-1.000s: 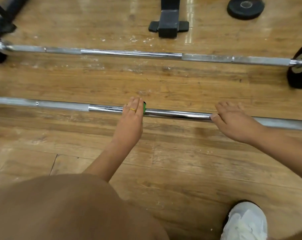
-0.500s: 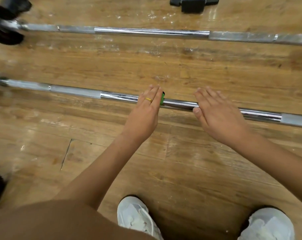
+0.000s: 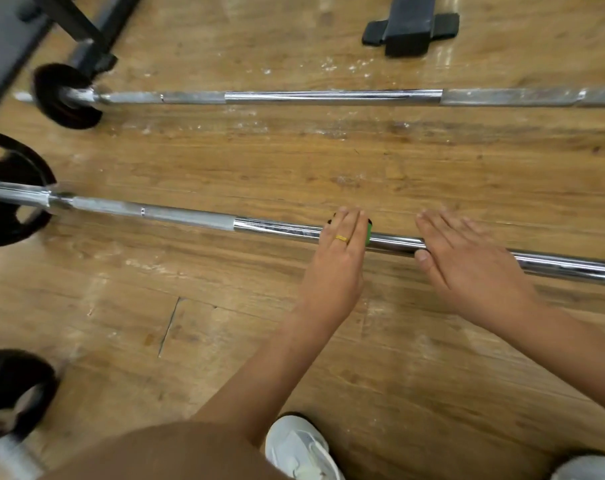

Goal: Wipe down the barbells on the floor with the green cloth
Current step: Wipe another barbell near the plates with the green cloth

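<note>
Progress looks partial: left hand (image 3: 339, 258), fingers straight and together, presses green cloth (image 3: 367, 232) onto near barbell (image 3: 277, 227); right hand (image 3: 467, 268) lies flat beside it; far barbell (image 3: 329, 97) likely awaits.

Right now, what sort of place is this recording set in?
Most likely a gym's weight area. A near barbell and a far barbell lie on a worn wooden floor, each with a black weight plate at its left end, and a black equipment foot stands beyond them.

No words, brands or numbers can be read anywhere. The near barbell (image 3: 190, 218) bears no legible mark. The weight plate (image 3: 17, 164) at nine o'clock is blurred.
</note>
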`<state>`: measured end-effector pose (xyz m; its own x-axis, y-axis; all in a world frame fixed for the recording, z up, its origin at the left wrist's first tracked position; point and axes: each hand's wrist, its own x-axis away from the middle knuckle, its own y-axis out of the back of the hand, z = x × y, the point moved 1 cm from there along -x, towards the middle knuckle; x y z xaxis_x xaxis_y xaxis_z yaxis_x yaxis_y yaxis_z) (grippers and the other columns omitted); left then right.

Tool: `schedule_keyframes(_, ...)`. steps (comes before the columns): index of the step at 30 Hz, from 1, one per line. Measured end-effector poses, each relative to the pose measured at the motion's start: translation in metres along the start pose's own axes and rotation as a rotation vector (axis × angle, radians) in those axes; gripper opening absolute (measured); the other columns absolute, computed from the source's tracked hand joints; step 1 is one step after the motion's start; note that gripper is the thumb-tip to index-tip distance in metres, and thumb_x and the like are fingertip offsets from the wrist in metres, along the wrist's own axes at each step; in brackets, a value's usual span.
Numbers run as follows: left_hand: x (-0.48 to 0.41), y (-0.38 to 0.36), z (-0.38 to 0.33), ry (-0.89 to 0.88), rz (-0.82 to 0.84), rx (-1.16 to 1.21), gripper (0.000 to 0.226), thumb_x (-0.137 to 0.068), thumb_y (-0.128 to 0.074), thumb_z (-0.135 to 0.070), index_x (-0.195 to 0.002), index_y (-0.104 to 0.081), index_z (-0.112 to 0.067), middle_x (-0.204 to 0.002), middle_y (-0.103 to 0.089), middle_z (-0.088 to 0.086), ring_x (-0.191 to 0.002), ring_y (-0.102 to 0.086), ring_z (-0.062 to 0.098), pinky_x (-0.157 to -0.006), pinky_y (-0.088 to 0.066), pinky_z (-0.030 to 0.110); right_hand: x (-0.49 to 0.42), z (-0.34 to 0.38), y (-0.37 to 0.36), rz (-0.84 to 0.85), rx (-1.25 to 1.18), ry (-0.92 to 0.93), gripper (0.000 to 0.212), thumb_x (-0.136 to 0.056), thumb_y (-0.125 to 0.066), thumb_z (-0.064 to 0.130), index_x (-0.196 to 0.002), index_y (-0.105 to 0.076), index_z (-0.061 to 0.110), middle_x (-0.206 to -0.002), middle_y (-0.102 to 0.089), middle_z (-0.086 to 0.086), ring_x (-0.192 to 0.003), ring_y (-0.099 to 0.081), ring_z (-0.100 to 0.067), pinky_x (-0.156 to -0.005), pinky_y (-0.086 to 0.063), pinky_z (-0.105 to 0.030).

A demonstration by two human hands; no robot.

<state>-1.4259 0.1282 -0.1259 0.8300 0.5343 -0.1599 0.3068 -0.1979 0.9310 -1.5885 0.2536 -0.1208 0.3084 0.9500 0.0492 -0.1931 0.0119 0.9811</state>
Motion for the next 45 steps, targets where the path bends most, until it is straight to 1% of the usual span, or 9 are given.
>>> schedule_keyframes(12, 0.027, 0.011, 0.006, 0.125, -0.003, 0.024, 0.058, -0.095, -0.043, 0.009, -0.153, -0.033, 0.003, -0.159, -0.035, 0.019, -0.152, -0.023, 0.032, -0.123, -0.024, 0.044, 0.025, 0.010, -0.010, -0.025, 0.016, 0.029, 0.064, -0.100, -0.022, 0.040, -0.150, -0.042, 0.003, -0.155, -0.042, -0.014, -0.148, -0.033, -0.028, -0.120, -0.026, -0.045)
schedule_keyframes(17, 0.038, 0.013, 0.009, 0.103, 0.029, 0.016, 0.061, -0.097, -0.045, 0.007, -0.155, -0.027, 0.002, -0.162, -0.029, 0.018, -0.154, -0.017, 0.030, -0.125, -0.019, 0.041, 0.036, 0.015, -0.012, -0.047, 0.006, 0.047, 0.064, -0.101, -0.023, 0.040, -0.150, -0.042, 0.004, -0.156, -0.041, -0.013, -0.148, -0.033, -0.027, -0.120, -0.018, -0.042)
schedule_keyframes(21, 0.045, 0.014, 0.020, 0.261, -0.011, 0.049, 0.057, -0.103, -0.038, 0.002, -0.158, -0.022, -0.002, -0.164, -0.025, 0.014, -0.155, -0.013, 0.023, -0.126, -0.013, 0.032, 0.044, 0.023, -0.015, -0.062, 0.008, 0.048, 0.061, -0.101, -0.027, 0.037, -0.149, -0.043, 0.004, -0.156, -0.041, -0.013, -0.148, -0.032, -0.027, -0.121, -0.021, -0.045)
schedule_keyframes(23, 0.052, 0.015, 0.016, 0.300, -0.038, 0.035, 0.057, -0.101, -0.040, 0.004, -0.157, -0.025, -0.001, -0.163, -0.028, 0.014, -0.155, -0.014, 0.025, -0.126, -0.017, 0.036, 0.049, 0.026, -0.016, -0.075, 0.011, 0.037, 0.060, -0.101, -0.029, 0.036, -0.150, -0.042, 0.004, -0.156, -0.040, -0.012, -0.149, -0.030, -0.027, -0.121, -0.024, -0.047)
schedule_keyframes(26, 0.063, 0.010, -0.009, 0.208, -0.021, 0.060, 0.059, -0.096, -0.041, 0.007, -0.154, -0.031, 0.001, -0.161, -0.032, 0.016, -0.154, -0.019, 0.030, -0.124, -0.025, 0.044, 0.056, 0.029, -0.017, -0.075, 0.043, 0.059, 0.061, -0.101, -0.028, 0.035, -0.152, -0.038, 0.003, -0.159, -0.034, -0.013, -0.151, -0.026, -0.028, -0.121, -0.024, -0.049)
schedule_keyframes(29, 0.070, 0.008, -0.019, 0.059, 0.036, 0.021, 0.062, -0.093, -0.035, -0.003, -0.154, -0.029, 0.002, -0.161, -0.031, 0.018, -0.153, -0.020, 0.032, -0.124, -0.022, 0.044, 0.063, 0.031, -0.019, -0.065, 0.064, 0.078, 0.062, -0.100, -0.032, 0.035, -0.154, -0.033, 0.003, -0.162, -0.028, -0.014, -0.152, -0.022, -0.028, -0.120, -0.024, -0.048)
schedule_keyframes(34, 0.079, 0.018, 0.008, 0.256, -0.008, 0.033, 0.064, -0.093, -0.044, 0.014, -0.154, -0.030, 0.003, -0.161, -0.030, 0.017, -0.154, -0.019, 0.032, -0.125, -0.021, 0.043, 0.074, 0.036, -0.025, -0.096, 0.083, 0.088, 0.064, -0.100, -0.039, 0.034, -0.155, -0.030, 0.002, -0.163, -0.025, -0.015, -0.152, -0.020, -0.030, -0.119, -0.025, -0.049)
schedule_keyframes(39, 0.092, 0.015, -0.011, 0.060, 0.046, 0.018, 0.066, -0.090, -0.047, 0.015, -0.153, -0.031, 0.004, -0.160, -0.031, 0.020, -0.152, -0.022, 0.035, -0.123, -0.025, 0.046, 0.084, 0.042, -0.023, -0.089, 0.083, 0.093, 0.065, -0.100, -0.039, 0.034, -0.154, -0.030, 0.000, -0.163, -0.022, -0.017, -0.152, -0.020, -0.031, -0.117, -0.029, -0.051)
schedule_keyframes(45, 0.100, 0.020, -0.005, 0.221, -0.032, 0.023, 0.064, -0.090, -0.045, 0.017, -0.152, -0.033, 0.005, -0.159, -0.033, 0.020, -0.152, -0.023, 0.037, -0.124, -0.022, 0.042, 0.093, 0.044, -0.019, -0.002, 0.088, 0.131, 0.065, -0.102, -0.033, 0.036, -0.157, -0.023, 0.002, -0.165, -0.015, -0.014, -0.154, -0.013, -0.027, -0.112, -0.035, -0.045)
